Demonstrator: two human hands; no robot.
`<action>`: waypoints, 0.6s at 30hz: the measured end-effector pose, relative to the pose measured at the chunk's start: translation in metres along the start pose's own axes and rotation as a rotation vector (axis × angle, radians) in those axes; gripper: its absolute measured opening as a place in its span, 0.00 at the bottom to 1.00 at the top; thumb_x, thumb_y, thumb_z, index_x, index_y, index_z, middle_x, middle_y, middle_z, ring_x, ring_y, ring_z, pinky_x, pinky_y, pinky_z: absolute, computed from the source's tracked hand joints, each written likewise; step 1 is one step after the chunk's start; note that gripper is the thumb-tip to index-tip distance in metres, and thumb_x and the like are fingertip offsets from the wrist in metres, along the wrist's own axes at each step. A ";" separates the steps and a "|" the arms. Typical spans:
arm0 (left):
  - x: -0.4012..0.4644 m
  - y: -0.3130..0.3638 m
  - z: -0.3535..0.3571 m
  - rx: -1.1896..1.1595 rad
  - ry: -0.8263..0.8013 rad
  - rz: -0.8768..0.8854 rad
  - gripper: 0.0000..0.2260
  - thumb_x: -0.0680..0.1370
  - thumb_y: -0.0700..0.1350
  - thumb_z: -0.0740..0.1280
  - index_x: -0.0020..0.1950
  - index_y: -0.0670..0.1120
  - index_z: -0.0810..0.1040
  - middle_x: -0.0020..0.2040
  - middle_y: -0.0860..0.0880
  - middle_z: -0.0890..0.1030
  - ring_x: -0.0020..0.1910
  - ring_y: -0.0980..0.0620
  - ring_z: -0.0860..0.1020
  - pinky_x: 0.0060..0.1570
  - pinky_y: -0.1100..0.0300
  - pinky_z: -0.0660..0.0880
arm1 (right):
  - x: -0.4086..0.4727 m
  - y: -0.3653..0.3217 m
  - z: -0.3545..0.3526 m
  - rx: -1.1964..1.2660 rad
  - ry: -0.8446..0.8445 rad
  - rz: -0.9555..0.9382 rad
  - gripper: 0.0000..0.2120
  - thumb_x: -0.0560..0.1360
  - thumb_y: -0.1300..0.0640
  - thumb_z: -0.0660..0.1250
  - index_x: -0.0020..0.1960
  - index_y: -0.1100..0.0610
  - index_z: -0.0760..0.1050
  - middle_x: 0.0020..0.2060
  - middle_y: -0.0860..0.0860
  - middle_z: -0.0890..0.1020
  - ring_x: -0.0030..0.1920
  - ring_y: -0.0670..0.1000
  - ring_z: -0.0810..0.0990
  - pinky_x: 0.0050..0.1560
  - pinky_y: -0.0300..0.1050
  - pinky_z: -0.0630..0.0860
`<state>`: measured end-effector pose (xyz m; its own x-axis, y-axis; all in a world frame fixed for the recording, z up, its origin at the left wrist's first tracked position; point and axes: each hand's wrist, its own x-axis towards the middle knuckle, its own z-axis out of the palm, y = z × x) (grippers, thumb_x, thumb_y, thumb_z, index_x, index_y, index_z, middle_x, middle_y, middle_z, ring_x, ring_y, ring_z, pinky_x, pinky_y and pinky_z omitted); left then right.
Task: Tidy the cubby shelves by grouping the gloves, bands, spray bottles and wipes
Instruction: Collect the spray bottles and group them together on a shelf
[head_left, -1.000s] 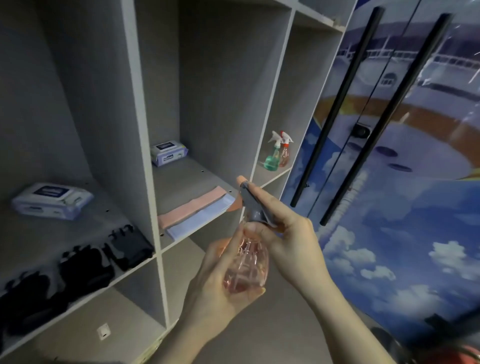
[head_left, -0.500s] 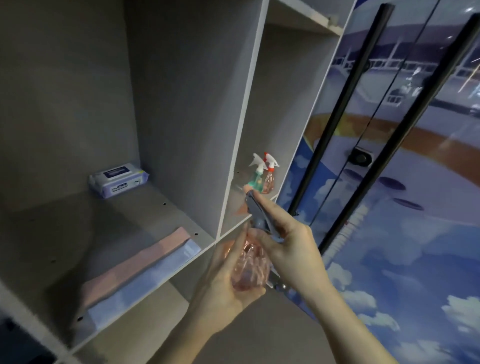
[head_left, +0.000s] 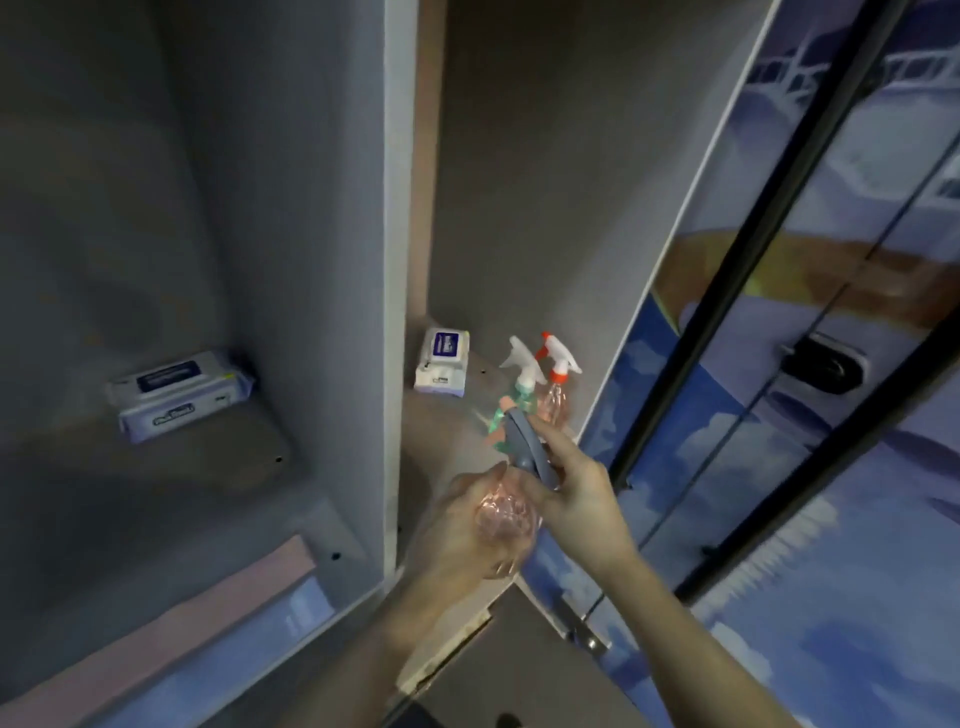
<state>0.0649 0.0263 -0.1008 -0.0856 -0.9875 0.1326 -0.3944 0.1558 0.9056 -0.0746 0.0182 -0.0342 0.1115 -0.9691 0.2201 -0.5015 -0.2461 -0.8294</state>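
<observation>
- cradling the round body of a pink spray bottle (head_left: 506, 512) in the left hand (head_left: 467, 540), fingers curled under it, just in front of the right cubby's shelf (head_left: 441, 441)
- pinching its grey trigger head (head_left: 524, 447) with the right hand (head_left: 576, 493), fingers wrapped round the neck
- standing upright on that shelf: a green spray bottle (head_left: 522, 387) touching an orange-capped spray bottle (head_left: 556, 387), a wipes pack (head_left: 442, 362) behind
- lying in the left cubby: another wipes pack (head_left: 179, 392), a pink band (head_left: 208, 608) beside a blue band (head_left: 249, 644) near the front edge

Your left hand (head_left: 470, 530): bare, no glove, ring or watch.
Your right hand (head_left: 576, 499): bare as well.
Your forearms: no sleeves, lower frame.
</observation>
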 end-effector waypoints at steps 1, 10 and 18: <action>0.017 -0.004 0.003 -0.032 0.016 -0.020 0.29 0.65 0.45 0.79 0.63 0.59 0.74 0.54 0.63 0.72 0.52 0.64 0.76 0.41 0.81 0.67 | 0.017 0.012 -0.002 0.033 -0.032 -0.011 0.26 0.74 0.63 0.70 0.66 0.40 0.71 0.52 0.39 0.81 0.53 0.41 0.80 0.58 0.46 0.78; 0.129 -0.033 0.042 0.024 0.203 -0.155 0.22 0.66 0.45 0.72 0.59 0.56 0.78 0.53 0.56 0.79 0.48 0.61 0.80 0.50 0.68 0.76 | 0.148 0.085 -0.008 0.011 -0.322 -0.051 0.20 0.75 0.59 0.70 0.65 0.48 0.73 0.53 0.48 0.82 0.53 0.47 0.82 0.57 0.45 0.78; 0.173 -0.068 0.041 0.043 0.185 -0.363 0.20 0.65 0.48 0.74 0.56 0.51 0.78 0.51 0.52 0.83 0.50 0.53 0.81 0.52 0.61 0.77 | 0.225 0.086 -0.001 -0.105 -0.442 -0.123 0.17 0.76 0.64 0.65 0.64 0.53 0.76 0.57 0.57 0.81 0.58 0.56 0.80 0.62 0.53 0.74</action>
<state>0.0393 -0.1543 -0.1557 0.2301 -0.9659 -0.1186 -0.4072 -0.2062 0.8898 -0.0931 -0.2206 -0.0555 0.5186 -0.8533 0.0547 -0.5434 -0.3783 -0.7494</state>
